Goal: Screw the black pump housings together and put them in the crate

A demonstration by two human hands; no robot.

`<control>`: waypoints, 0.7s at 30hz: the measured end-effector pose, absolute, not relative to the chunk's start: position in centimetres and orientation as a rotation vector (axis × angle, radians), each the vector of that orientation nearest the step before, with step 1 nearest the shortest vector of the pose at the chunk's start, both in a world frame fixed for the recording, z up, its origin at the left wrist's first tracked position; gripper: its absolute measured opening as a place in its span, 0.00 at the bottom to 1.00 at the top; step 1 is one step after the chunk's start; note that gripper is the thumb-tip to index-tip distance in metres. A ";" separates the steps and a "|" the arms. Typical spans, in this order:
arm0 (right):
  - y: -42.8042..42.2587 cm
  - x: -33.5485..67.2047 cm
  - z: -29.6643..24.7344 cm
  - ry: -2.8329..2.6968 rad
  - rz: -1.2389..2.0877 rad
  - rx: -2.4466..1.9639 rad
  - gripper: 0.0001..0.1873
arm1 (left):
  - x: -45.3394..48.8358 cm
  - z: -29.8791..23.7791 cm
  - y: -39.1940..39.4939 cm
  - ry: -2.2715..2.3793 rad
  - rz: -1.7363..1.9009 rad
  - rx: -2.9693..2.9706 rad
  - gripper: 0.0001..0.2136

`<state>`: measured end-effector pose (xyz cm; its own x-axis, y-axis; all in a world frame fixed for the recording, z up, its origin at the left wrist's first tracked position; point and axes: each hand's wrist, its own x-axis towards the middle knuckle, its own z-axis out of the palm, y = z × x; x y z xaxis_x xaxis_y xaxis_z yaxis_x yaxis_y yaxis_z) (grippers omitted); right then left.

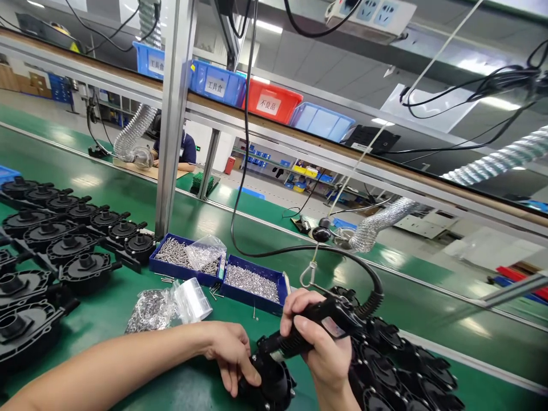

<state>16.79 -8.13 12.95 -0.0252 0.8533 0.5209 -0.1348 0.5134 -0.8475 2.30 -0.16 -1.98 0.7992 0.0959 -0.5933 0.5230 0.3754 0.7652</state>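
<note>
My right hand [321, 337] is wrapped round a black electric screwdriver [325, 319], tilted so its tip points down and left. A thick black cable leaves its back end, and a hook on a cord hangs beside it. The tip meets a black round plastic housing [274, 379] on the green bench; the exact contact point is hidden. My left hand [233, 357] grips the housing's left side, thumb and fingers closed on it. Small silvery screw heads show along the housing's edge. Behind the hands stand a blue tray of long screws [171, 254] and a blue tray of small nuts [252, 282].
Rows of black housings [68, 245] lie at left, and more black housings [385, 365] at right. A plastic bag of small metal parts [152, 311] sits near my left forearm. A metal post [173, 114] rises behind the trays. Another person [187, 149] sits beyond.
</note>
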 end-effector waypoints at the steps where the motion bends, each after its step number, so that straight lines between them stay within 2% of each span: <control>1: -8.0 16.7 12.8 -1.370 0.902 -0.682 0.03 | 2.3 -1.8 -0.2 0.627 -0.302 1.166 0.23; 15: -8.1 16.4 12.5 -1.485 0.922 -0.727 0.02 | 2.2 -1.3 -0.3 0.671 -0.297 1.163 0.23; 21: -7.6 15.7 12.8 -1.548 0.938 -0.720 0.07 | 1.9 -0.5 -0.6 0.685 -0.259 1.176 0.28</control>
